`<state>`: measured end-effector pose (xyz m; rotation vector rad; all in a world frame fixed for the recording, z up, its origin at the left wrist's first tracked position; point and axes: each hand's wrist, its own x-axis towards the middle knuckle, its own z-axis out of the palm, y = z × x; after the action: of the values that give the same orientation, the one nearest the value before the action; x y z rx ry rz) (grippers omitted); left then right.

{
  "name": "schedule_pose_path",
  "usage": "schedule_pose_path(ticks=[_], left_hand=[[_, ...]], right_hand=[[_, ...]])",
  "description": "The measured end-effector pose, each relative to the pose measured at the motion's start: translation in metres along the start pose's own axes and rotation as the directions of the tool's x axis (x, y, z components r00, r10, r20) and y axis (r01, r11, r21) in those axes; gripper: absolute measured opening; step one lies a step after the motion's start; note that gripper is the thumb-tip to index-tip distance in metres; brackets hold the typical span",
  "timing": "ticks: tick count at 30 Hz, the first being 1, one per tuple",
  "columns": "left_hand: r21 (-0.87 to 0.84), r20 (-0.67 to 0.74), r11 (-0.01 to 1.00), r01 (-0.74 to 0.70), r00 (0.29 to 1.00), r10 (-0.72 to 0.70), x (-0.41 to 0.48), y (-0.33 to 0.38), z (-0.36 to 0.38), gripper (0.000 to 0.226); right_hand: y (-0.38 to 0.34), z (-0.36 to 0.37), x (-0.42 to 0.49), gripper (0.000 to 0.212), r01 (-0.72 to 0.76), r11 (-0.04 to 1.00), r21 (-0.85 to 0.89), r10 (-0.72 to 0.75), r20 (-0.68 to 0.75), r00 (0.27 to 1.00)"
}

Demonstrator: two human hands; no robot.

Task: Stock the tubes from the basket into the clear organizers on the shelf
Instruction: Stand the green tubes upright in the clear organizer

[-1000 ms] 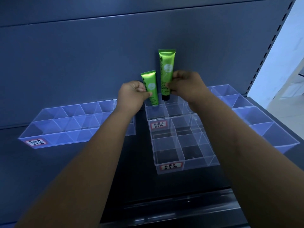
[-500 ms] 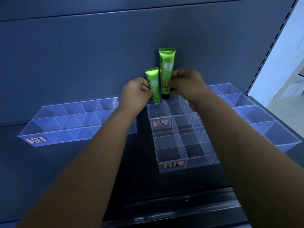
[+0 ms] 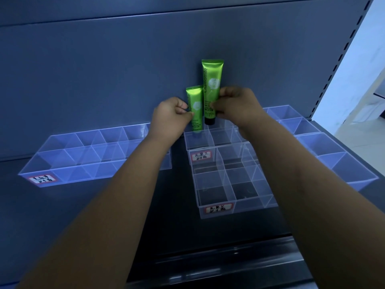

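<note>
The two green tubes are up at the back of the shelf (image 3: pixel 100 217), both upright and cap down. The lower tube (image 3: pixel 194 107) is pinched along its left edge by the left hand (image 3: pixel 169 116), thumb and fingertips closed on it, and its bottom end is just dipping into the rear left pocket of the small clear organizer (image 3: pixel 220 140). The higher tube (image 3: pixel 212 86) touches it side by side. Its black cap hangs just above that organizer's rim, and the right hand (image 3: pixel 235 107) has its fingers curled round the lower half.

They look light and soft-walled, with a glossy skin that could slide in a loose pinch – a hard squeeze at the middle would probably dent them. I'd say the best hold is by the side edges low down, near the stiffer cap end, so each can be steered straight into a pocket.

In front sits a second organizer (image 3: pixel 268 203) with a red-edged label (image 3: pixel 218 209). A long organizer (image 3: pixel 68 180) stretches off to the left and another (image 3: pixel 354 180) runs along the right, all against the dark back panel (image 3: pixel 104 69) – the basket is out of sight
</note>
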<state>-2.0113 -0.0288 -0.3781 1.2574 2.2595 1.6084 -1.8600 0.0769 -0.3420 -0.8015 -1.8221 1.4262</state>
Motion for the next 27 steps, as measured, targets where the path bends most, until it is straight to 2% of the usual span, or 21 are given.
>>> schedule_pose_path(ticks=[9,22,24,27], left_hand=[[0.017,0.003,1.000,-0.010,1.000,0.010,-0.003,0.003,0.003,0.014],[0.042,-0.047,0.999,0.030,0.999,-0.028,-0.002,0.012,-0.001,0.020],[0.074,-0.137,0.997,-0.015,0.990,0.025,-0.004,0.020,-0.004,0.019],[0.189,-0.321,0.957,-0.219,0.907,0.271,-0.008,0.038,-0.006,0.010]], right_hand=[[0.003,-0.004,0.002,0.020,-0.010,1.000,-0.022,0.010,-0.016,1.000],[0.004,-0.014,0.001,0.019,-0.018,1.000,-0.012,0.018,-0.031,0.999],[0.004,-0.015,0.001,0.018,-0.014,1.000,-0.012,0.014,-0.034,0.999],[0.005,-0.018,0.003,0.015,-0.015,1.000,-0.005,0.015,-0.039,0.999]])
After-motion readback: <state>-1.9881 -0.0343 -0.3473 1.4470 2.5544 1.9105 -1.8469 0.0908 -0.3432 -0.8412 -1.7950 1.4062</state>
